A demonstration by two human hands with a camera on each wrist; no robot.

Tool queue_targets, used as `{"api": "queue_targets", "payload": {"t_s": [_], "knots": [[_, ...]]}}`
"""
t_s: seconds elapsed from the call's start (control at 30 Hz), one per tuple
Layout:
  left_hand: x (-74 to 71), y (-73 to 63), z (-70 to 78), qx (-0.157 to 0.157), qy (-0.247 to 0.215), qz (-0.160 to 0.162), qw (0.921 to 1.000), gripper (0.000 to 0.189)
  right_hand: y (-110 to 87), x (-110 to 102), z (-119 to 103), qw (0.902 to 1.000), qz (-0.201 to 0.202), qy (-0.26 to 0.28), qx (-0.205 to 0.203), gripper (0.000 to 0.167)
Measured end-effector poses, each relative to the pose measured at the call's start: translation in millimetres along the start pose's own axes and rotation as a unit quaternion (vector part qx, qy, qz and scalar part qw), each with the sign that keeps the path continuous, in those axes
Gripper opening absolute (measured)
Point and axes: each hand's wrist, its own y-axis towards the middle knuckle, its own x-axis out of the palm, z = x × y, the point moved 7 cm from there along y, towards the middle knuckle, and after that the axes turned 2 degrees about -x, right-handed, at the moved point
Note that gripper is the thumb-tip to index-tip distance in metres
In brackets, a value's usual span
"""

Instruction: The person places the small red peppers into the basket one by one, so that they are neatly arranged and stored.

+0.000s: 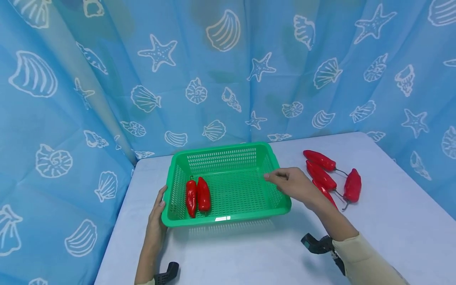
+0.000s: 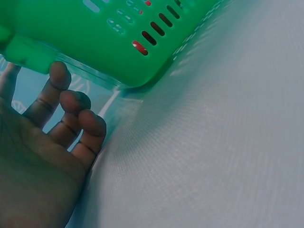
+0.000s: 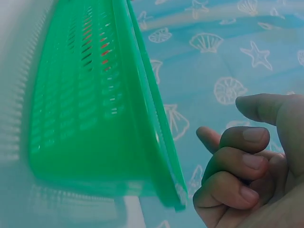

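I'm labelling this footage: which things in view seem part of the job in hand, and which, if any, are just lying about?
Likely part of the job:
green basket
two red peppers inside it
four red peppers on the table

Apparently just surroundings:
patterned blue curtain
black wrist devices

In the head view, the right grip point(image 1: 290, 183) covers part of the basket point(image 1: 256, 215) rim, and only a narrow strip of one pepper point(image 1: 325, 196) shows past the right forearm point(image 1: 331, 221). The bottom edge cuts off the tabletop point(image 1: 246, 253), the right sleeve point(image 1: 363, 257) and the left arm point(image 1: 146, 257). In both wrist views the basket runs out at the top, and the peppers inside point(image 2: 140, 48) are mere red glimpses through slots — too small to tell apart. The left grip point(image 2: 52, 137) is cut at left and bottom.
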Motion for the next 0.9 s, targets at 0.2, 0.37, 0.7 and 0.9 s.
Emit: {"api": "queue_targets", "payload": {"t_s": [0.2,0.37,0.7,0.9], "knots": [[-0.4,-0.2,1.7,-0.001,-0.002,0.0,1.0,0.056,-10.0,-17.5,19.2,0.9997,0.02,0.004,0.01,0.06],[1.6,-0.1,1.8,-0.002,-0.012,-0.004,0.9999,0.057,-17.8,-28.2,46.0,0.9985,0.026,-0.016,0.045,0.065],[3.0,-1.6,0.8,-0.007,-0.003,0.001,1.0,0.057,-26.0,-40.5,86.8,0.9973,0.034,-0.035,0.055,0.069],[2.7,-2.0,2.0,-0.008,0.005,0.006,0.9999,0.056,-35.0,-52.4,113.8,0.9948,0.041,-0.053,0.076,0.07]]}}
